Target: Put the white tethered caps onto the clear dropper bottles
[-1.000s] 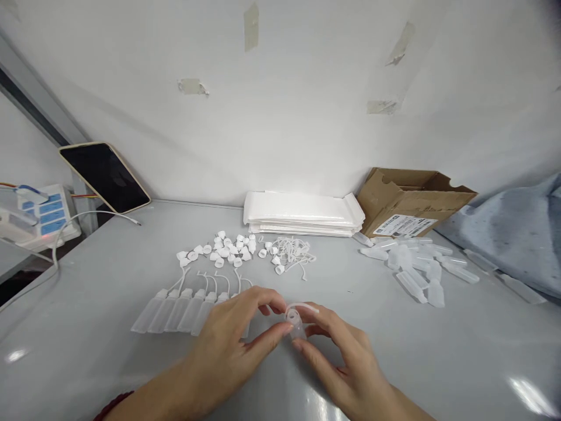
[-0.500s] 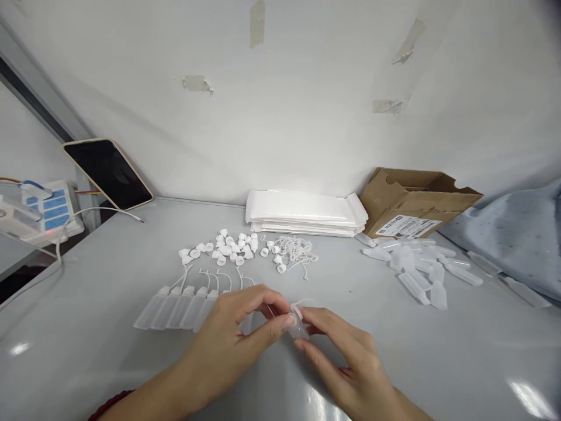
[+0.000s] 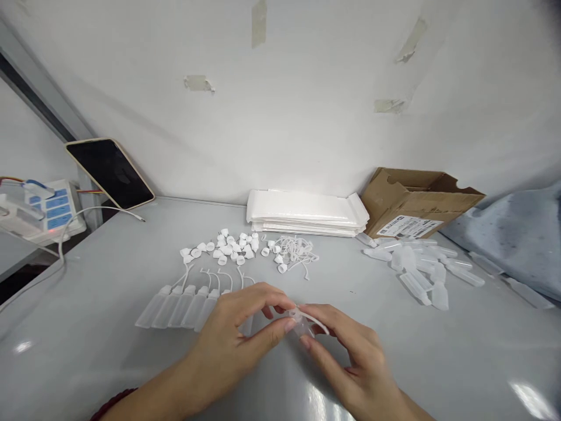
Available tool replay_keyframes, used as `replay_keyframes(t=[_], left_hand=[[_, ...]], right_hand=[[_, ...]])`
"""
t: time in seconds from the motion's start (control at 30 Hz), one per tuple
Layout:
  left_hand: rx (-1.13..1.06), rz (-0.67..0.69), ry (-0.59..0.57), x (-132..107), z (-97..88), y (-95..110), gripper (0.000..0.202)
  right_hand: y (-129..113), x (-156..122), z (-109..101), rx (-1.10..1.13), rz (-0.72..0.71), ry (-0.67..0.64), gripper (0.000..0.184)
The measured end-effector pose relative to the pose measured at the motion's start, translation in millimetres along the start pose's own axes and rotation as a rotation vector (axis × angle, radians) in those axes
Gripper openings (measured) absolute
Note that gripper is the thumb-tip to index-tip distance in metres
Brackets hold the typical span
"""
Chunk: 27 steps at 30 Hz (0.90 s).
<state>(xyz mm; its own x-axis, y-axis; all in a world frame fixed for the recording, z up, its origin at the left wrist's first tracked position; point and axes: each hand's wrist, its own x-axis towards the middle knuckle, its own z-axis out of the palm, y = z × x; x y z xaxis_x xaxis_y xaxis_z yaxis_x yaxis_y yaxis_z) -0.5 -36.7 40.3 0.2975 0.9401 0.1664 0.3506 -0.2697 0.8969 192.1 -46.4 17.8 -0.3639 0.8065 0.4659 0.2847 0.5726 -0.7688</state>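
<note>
Between my hands, over the front of the table, is a small translucent plastic bottle (image 3: 303, 326). My right hand (image 3: 357, 359) pinches its body between thumb and fingers. At the bottle's neck, the thumb and fingers of my left hand (image 3: 241, 336) are closed on the neck end. A thin white strap (image 3: 318, 322) comes off the neck and arches over toward my right fingers. To the left lies a row of several similar bottles (image 3: 175, 308), with white straps at their necks; my left hand partly covers that row.
Behind my hands lie a pile of white caps (image 3: 225, 249) and a tangle of loose straps (image 3: 298, 250). Further back are stacked white padded envelopes (image 3: 307, 207) and a cardboard box (image 3: 421, 202). More bottles (image 3: 414, 266) lie scattered at right. A phone (image 3: 111, 172) leans near a power strip (image 3: 59, 207).
The bottle has turned in my fingers, and its strap now swings out to the right in front of my right fingers. Both hands have stayed nearly in place.
</note>
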Motion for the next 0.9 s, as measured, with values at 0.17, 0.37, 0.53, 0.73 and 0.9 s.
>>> replay_keyframes(t=[0.17, 0.37, 0.53, 0.73, 0.9], left_hand=[[-0.116, -0.140, -0.036, 1, -1.6, 0, 0.008], [-0.136, -0.130, -0.078, 4, -0.3, 2, 0.009], [-0.106, -0.157, -0.102, 3, -0.7, 3, 0.009], [0.050, 0.000, -0.044, -2, 2.4, 1, 0.023], [0.126, 0.151, -0.074, -6, 7.0, 0, 0.051]], right_hand=[[1, -2, 2, 0.088, 0.069, 0.025, 0.042], [0, -3, 3, 0.219, 0.147, 0.020, 0.047], [-1, -3, 3, 0.442, 0.311, -0.034, 0.038], [3, 7, -5, 1.058, 0.664, -0.210, 0.022], [6, 9, -6, 1.282, 0.740, -0.240, 0.026]])
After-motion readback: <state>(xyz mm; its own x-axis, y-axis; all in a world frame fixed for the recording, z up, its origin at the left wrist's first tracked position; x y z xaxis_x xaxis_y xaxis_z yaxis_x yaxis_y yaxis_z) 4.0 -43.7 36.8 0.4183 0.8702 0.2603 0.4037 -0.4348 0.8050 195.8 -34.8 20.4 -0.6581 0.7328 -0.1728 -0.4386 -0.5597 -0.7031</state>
